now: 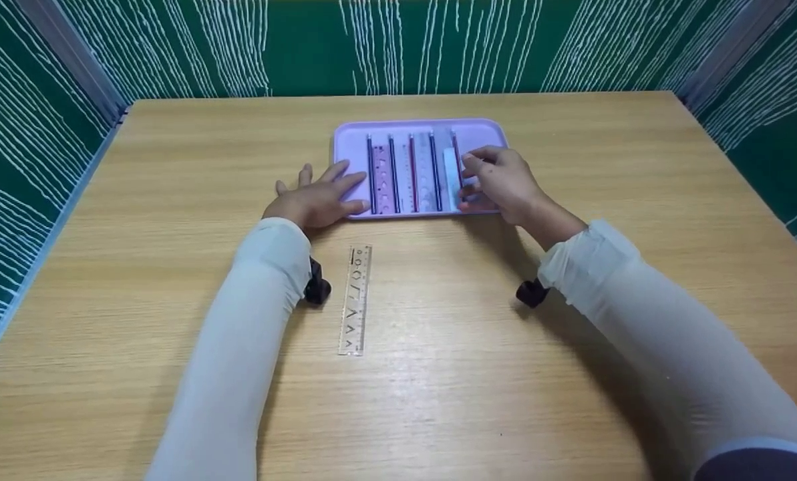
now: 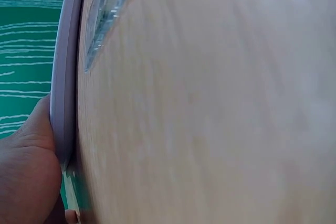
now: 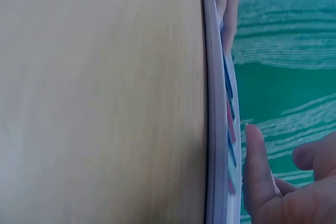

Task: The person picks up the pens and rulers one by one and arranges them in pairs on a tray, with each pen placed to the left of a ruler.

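Observation:
A lavender tray [image 1: 418, 125] lies toward the back of the table with several pencils and rulers lined up across it. My left hand [image 1: 318, 200] rests on the tray's left edge, fingers spread. Over the right end hovers my right hand [image 1: 502, 184], close to a red pencil [image 1: 457, 157] and a light blue ruler [image 1: 451, 177]. In the right wrist view its thumb and fingers [image 3: 257, 166] stand apart, with no object visible between them. Left of the middle in the tray is a pink ruler [image 1: 382, 179] between two dark pencils.
A clear ruler with cut-out shapes [image 1: 355, 300] lies on the wooden table [image 1: 438, 374], in front of the tray. Green panels with white streaks [image 1: 304, 47] stand behind and beside the table.

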`<state>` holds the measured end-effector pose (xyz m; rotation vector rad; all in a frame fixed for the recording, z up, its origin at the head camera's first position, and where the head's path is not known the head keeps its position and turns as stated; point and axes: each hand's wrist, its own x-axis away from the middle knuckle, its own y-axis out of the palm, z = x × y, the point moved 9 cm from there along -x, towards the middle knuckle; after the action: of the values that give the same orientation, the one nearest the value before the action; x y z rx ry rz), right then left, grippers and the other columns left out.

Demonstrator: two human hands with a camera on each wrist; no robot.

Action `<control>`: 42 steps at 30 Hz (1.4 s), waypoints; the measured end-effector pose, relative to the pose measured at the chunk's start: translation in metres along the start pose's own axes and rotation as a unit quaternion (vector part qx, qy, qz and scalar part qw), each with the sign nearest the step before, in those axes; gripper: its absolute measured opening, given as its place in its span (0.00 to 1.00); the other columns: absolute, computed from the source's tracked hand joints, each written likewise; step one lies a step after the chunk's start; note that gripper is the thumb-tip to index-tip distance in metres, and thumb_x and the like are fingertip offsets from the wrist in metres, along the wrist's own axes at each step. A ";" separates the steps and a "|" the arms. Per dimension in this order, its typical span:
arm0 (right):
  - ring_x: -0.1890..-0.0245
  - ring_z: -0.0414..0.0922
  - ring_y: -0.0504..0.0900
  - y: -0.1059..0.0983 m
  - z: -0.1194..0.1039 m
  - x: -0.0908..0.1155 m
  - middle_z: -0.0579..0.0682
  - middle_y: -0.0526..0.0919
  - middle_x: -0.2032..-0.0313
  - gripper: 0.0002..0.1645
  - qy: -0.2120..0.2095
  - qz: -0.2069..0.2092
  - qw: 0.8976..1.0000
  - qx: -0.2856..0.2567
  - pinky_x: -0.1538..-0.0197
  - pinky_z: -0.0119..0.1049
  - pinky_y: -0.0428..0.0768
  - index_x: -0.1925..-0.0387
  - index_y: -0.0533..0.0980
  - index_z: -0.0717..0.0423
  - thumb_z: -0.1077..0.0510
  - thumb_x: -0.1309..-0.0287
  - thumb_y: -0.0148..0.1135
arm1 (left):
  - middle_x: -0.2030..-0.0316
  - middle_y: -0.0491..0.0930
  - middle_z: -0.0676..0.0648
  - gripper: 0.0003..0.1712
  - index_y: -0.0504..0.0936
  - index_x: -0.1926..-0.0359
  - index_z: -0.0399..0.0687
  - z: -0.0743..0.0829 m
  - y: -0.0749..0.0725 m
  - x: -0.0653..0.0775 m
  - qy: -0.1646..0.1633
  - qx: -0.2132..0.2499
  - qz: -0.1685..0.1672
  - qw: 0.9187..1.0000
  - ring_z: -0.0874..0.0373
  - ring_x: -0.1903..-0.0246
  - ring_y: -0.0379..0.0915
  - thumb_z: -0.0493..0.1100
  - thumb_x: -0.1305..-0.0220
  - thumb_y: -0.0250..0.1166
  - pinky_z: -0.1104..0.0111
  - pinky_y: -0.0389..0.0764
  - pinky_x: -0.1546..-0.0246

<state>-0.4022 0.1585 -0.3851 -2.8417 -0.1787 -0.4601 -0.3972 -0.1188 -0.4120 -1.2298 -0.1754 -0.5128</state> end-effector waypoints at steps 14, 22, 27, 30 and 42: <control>0.61 0.50 0.85 0.045 0.009 0.034 0.60 0.73 0.41 0.27 -0.005 -0.087 0.995 -0.040 0.60 0.44 0.91 0.31 0.67 0.57 0.46 0.22 0.49 | 0.19 0.25 0.64 0.41 0.41 0.21 0.86 0.001 0.000 0.000 0.002 -0.007 -0.004 1.000 0.36 0.21 0.12 0.78 0.31 0.43 0.26 0.20 0.31; 0.64 0.50 0.85 0.069 0.018 0.050 0.61 0.75 0.47 0.27 -0.006 -0.121 0.991 -0.060 0.58 0.49 0.91 0.33 0.68 0.60 0.49 0.24 0.55 | 0.19 0.24 0.64 0.42 0.41 0.21 0.86 0.000 0.000 0.000 0.003 -0.004 -0.002 1.000 0.35 0.21 0.12 0.78 0.30 0.42 0.25 0.20 0.32; 0.61 0.52 0.86 0.085 0.024 0.059 0.62 0.77 0.47 0.27 -0.004 -0.145 0.988 -0.051 0.55 0.53 0.89 0.34 0.69 0.58 0.49 0.26 0.58 | 0.19 0.24 0.64 0.42 0.41 0.21 0.86 0.001 0.000 0.000 0.001 -0.002 -0.005 1.000 0.35 0.22 0.12 0.79 0.31 0.42 0.26 0.19 0.32; 0.61 0.52 0.86 0.093 0.026 0.065 0.63 0.77 0.47 0.29 -0.001 -0.153 0.987 -0.054 0.54 0.54 0.89 0.34 0.69 0.57 0.48 0.28 0.61 | 0.19 0.24 0.65 0.42 0.40 0.21 0.87 0.001 0.000 0.000 -0.001 0.001 -0.004 1.000 0.35 0.22 0.11 0.79 0.31 0.42 0.26 0.18 0.32; 0.61 0.52 0.87 0.125 0.028 0.077 0.63 0.78 0.47 0.36 -0.006 -0.176 0.983 -0.049 0.56 0.52 0.90 0.32 0.66 0.58 0.47 0.34 0.67 | 0.18 0.25 0.63 0.42 0.41 0.21 0.86 0.001 0.000 -0.001 0.003 -0.012 -0.001 1.000 0.34 0.21 0.13 0.79 0.31 0.42 0.24 0.22 0.32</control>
<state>-0.3012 0.0521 -0.4146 -2.9150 -0.6849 -0.5344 -0.3981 -0.1172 -0.4116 -1.2505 -0.1658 -0.5227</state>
